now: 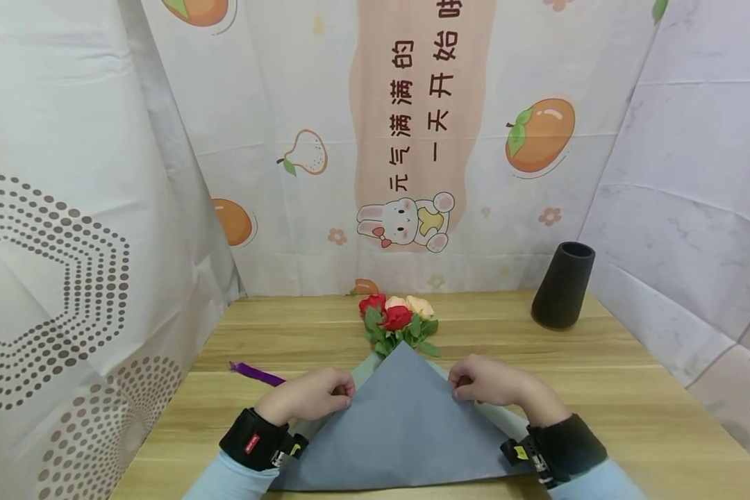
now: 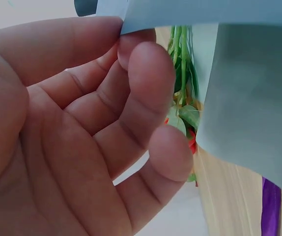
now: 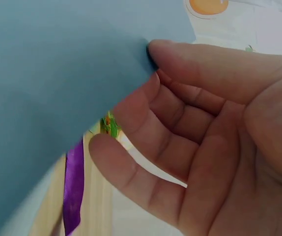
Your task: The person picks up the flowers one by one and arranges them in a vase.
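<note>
On the table (image 1: 637,403), the gray paper (image 1: 406,430) covers the rose stems (image 2: 183,64), its fold apparently made. Your left hand (image 1: 312,396) pinches its left edge; your right hand (image 1: 496,383), its right. Its sides appear unwrapped, the purple ribbon (image 1: 256,373) untied.

Beyond the left hand (image 1: 312,397) and the right hand (image 1: 494,380), on the peach panel (image 1: 421,163) of the hanging cloth (image 1: 275,83), we read two dark brown lines of Chinese, turned sideways, running bottom to top. The line on the left hand's side (image 1: 401,123): 元气满满的. The line on the right hand's side (image 1: 440,85): 一天开始啦, last character hard against the upper frame edge, read less surely. At the left hand's wrist, on the black wristband (image 1: 272,439), we note a small red label (image 1: 252,443); its pale marks are too small to make out. Inward of each wristband, a yellow-green mark (image 1: 521,453) on a small black device (image 1: 509,451); illegible to us.
</note>
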A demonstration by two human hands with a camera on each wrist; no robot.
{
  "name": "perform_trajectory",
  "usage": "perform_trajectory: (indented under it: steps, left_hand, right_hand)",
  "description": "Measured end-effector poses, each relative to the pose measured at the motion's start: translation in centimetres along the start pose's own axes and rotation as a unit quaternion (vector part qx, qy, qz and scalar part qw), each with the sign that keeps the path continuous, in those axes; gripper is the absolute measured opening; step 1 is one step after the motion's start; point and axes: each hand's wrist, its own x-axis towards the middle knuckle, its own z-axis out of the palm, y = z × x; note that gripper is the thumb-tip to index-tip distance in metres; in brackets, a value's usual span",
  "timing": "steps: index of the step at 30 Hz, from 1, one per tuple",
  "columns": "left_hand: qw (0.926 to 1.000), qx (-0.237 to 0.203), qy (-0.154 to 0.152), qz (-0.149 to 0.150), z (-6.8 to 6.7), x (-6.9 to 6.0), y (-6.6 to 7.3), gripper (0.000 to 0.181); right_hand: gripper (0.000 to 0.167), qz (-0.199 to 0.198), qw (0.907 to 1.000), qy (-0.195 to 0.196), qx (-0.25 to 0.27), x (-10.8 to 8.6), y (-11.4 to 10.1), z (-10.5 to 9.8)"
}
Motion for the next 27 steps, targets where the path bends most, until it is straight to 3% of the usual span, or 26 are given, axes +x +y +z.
perform_trajectory:
  steps: [10, 27]
  left_hand:
    - [0.9999, 0.006, -0.005, 0.007, -0.4, -0.5, 0.6, 0.009]
    - [0.9992, 0.013, -0.012, 0.036, -1.4, -1.3, 1.3, 0.017]
  right_hand:
    - [0.014, -0.011, 0.9998, -0.005, -0.017, -0.5, -0.6, -0.7]
    - [0.019, -0.037, 0.9988, -0.028, 0.016, -1.4, -1.4, -2.2]
